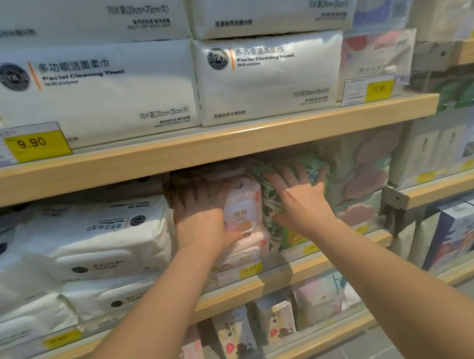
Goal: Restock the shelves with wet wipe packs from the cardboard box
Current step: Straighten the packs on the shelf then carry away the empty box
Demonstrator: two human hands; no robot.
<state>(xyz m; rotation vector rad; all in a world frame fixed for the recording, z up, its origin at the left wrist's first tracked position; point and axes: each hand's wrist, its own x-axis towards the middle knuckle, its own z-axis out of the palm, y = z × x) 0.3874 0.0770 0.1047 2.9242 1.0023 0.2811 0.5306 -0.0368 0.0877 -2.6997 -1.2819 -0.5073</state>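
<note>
Both hands in the middle shelf, seating a pink wet wipe pack.

Our left hand wraps its fingers over the top of the pink wet wipe pack, thumb pinching its near lower edge, and the pack stands on another pink pack in the slot between the white packs on the left and the green leaf-print pack on the right. Our right hand lies flat with fingers spread, pressing that green pack aside. Risk here: ease off the right hand too soon and the soft green pack could sag back and jam the slot, or the pink stack topples forward over the low clear lip. The wooden shelf is shallow and smooth, with yellow price tags along its edge and facial towel packs above. The cardboard box isn't clearly in view.
</note>
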